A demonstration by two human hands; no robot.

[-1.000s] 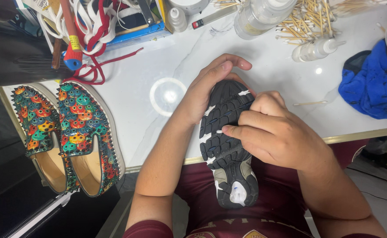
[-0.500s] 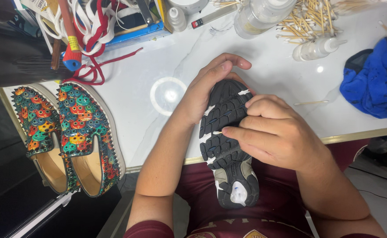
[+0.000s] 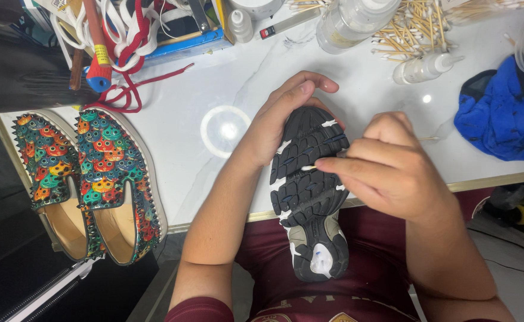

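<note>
Head view. My left hand (image 3: 286,116) is clamped on the toe end of the sneaker (image 3: 309,191), fingers curled over the tip, sole facing up. The sneaker straddles the tabletop's (image 3: 172,155) near edge: toe over the white surface, heel hanging over my lap. Its long axis runs from toe, away from me, to heel, toward me, tilted slightly. My right hand (image 3: 387,167) is closed, fingers pinched together on a thin white swab (image 3: 308,168); the tip touches the tread at mid-sole. The right hand lies on the sneaker's right side and is nearer the mid-sole grooves; the left hand is nearer the toe.

Along the tabletop's left edge lies a pair of spiked multicoloured shoes (image 3: 89,179), well apart from both hands. At the far edge: bottles (image 3: 357,24), loose swabs (image 3: 417,30), red laces (image 3: 130,89). Near the right edge: a blue cloth (image 3: 500,119).
</note>
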